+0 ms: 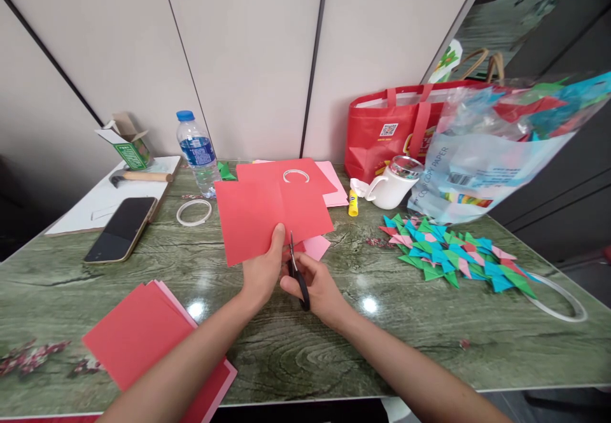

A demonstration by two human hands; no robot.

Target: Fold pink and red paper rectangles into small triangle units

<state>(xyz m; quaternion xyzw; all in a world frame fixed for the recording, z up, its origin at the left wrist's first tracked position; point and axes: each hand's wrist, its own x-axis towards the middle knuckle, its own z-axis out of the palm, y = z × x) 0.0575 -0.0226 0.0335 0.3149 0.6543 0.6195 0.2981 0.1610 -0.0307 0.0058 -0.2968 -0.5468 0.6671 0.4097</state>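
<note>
A sheet of red paper [252, 219] with a crease down its middle is gripped in my left hand [262, 273], thumb on top near the lower edge. My right hand [319, 286] holds black-handled scissors [298, 277], their blades pointing away from me at the paper's lower edge by the crease. Whether the blades have bitten into the paper I cannot tell. Behind the held sheet lie more red paper [312, 175] and pink paper [337, 184], with a white tape ring [296, 175] on top. Beneath my left forearm rests a stack of red and pink sheets [138, 334].
On the left are a phone [121, 229], a hammer [143, 177], a small box [131, 143], a tape roll [193, 212] and a water bottle [198, 152]. A glue stick [353, 202], white mug [394, 184], red bag [370, 133], plastic bag [496, 156] and folded paper pieces [449, 254] occupy the right.
</note>
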